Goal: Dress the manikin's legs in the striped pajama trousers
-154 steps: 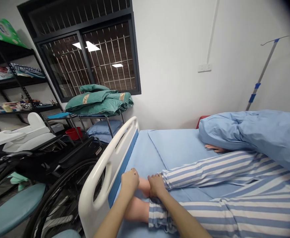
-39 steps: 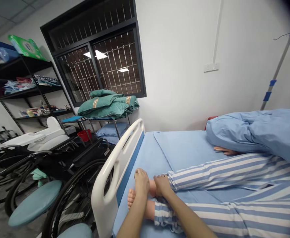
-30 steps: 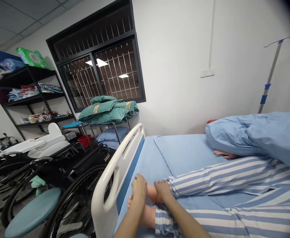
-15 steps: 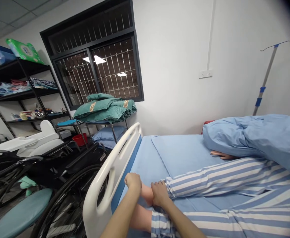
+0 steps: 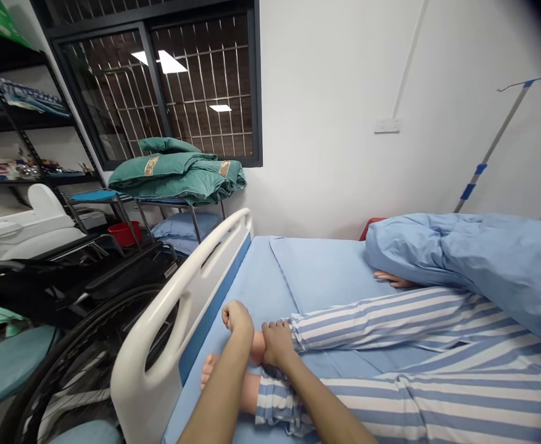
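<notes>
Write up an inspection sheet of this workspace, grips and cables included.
Surface: blue sheet, lightly creased.
Job's things: far foot and near foot, bare below striped trousers.
Clutter: quilt bunched on the sheet, another person's hand showing beside it.
Grips: right grip wraps the far foot's ankle; left grip curled near its toe end, contact hidden.
Cables: nothing seen.
Surroundings: footboard, wheelchair past it, IV pole.

Bare far foot (image 5: 257, 348), partly hidden; leg (image 5: 372, 324) outstretched
</notes>
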Available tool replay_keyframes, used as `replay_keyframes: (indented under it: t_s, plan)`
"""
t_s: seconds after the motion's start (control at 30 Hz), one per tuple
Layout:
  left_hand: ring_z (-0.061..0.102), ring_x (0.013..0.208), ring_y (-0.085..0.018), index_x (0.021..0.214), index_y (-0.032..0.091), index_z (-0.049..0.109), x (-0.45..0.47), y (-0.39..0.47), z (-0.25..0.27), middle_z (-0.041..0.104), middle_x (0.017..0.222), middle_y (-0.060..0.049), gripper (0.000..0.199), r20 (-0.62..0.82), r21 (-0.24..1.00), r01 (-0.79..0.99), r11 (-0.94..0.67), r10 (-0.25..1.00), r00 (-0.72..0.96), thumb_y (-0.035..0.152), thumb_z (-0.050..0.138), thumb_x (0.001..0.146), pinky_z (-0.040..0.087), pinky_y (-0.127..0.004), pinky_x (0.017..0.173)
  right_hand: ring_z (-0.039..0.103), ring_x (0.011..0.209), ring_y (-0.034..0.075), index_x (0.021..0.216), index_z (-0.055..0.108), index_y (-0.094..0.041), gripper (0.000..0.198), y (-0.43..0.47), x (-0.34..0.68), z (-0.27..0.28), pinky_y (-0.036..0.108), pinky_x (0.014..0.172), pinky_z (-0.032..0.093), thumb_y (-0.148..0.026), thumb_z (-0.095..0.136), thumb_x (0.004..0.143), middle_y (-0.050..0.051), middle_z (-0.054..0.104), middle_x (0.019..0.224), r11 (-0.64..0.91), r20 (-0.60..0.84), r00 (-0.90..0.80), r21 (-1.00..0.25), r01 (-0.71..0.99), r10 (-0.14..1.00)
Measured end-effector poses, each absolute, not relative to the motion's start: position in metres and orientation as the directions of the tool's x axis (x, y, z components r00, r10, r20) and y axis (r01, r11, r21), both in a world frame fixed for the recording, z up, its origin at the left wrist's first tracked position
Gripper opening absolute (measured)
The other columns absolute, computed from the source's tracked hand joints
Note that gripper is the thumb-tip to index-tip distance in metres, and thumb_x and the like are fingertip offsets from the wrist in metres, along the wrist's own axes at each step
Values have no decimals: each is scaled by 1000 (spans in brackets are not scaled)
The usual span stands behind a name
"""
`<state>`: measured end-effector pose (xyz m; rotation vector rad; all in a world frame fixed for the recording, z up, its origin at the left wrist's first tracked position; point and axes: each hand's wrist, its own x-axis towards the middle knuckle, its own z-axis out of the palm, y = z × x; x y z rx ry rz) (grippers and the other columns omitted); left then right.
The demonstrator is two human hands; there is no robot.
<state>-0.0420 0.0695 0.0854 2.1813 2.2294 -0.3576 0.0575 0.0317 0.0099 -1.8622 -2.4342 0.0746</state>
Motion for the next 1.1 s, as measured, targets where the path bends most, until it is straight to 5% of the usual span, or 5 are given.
replay_keyframes:
  t_s: [0.37, 0.73, 0.93, 1.1]
  plan:
    - [59, 70, -25, 82, 11, 66, -31, 59, 73, 64, 74, -16, 30, -186, -316, 934, -164, 976, 109, 13, 37, 75, 38, -42, 63, 51, 86, 27, 93, 52, -17, 47, 37, 57, 1, 41, 84, 29, -26, 62, 48, 9, 59, 89, 260, 54, -256, -86, 962, 965]
    - [55, 87, -31, 85, 11, 67, -25, 26, 76, 63, 82, -18, 34, -63, -411, 891, -193, 981, 184, 23, 35, 79, 28, -49, 78, 51, 89, 28, 95, 53, -18, 43, 33, 58, 4, 44, 87, 27, -29, 61, 55, 10, 59, 91, 255, 73, -248, -101, 962, 966]
    - [58, 67, -21, 81, 10, 67, -46, 33, 94, 59, 65, -14, 29, -61, -318, 945, -73, 997, 56, 9, 39, 72, 38, -28, 52, 50, 91, 29, 94, 54, -16, 53, 31, 56, 7, 42, 86, 29, -34, 69, 47, 12, 59, 93, 241, 68, -235, -101, 965, 970]
    - [58, 62, -16, 82, 12, 66, -56, 25, 108, 57, 62, -10, 34, -38, -296, 950, -96, 995, 88, 2, 35, 71, 38, -23, 50, 51, 92, 29, 95, 54, -16, 52, 30, 56, 8, 42, 85, 29, -38, 68, 49, 13, 59, 92, 236, 52, -232, -98, 967, 971]
